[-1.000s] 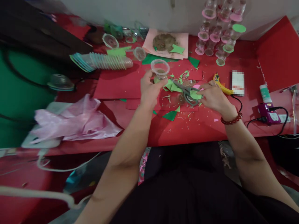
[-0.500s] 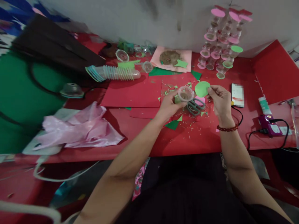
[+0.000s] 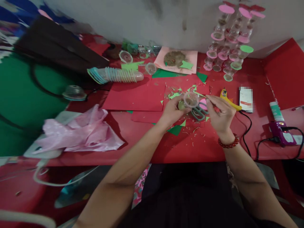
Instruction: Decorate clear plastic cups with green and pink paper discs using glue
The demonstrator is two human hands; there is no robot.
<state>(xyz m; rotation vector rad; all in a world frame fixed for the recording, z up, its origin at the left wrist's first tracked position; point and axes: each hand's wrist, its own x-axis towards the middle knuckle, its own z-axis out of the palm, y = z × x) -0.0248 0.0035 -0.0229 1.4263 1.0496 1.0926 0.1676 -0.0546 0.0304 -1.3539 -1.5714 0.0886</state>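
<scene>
My left hand (image 3: 173, 110) is closed around a clear plastic cup (image 3: 191, 99), whose round open rim tilts up towards me; greenish material shows at its lower side. Between the thumb and fingers of my right hand (image 3: 220, 112) is a light green paper disc (image 3: 200, 94), now seen almost edge-on beside the cup's rim. Grey-handled scissors (image 3: 199, 112) lie just under the cup, next to a pink paper disc (image 3: 203, 104). Right of my right hand lies a yellow glue gun (image 3: 230, 100) with a black cord.
Red paper sheets (image 3: 135, 96) and green scraps cover the middle. Behind are a stack of plastic cups (image 3: 116, 75) and sand on pink paper (image 3: 175, 58). Joined cups with paper discs (image 3: 222, 55) stand at the back right, near a phone (image 3: 246, 98). A pink bag (image 3: 83, 131) lies left.
My right hand has moved left and lower, bringing the green disc to the cup's rim and turning it edge-on. The glue gun, mostly hidden before, now shows. My left hand still holds the cup.
</scene>
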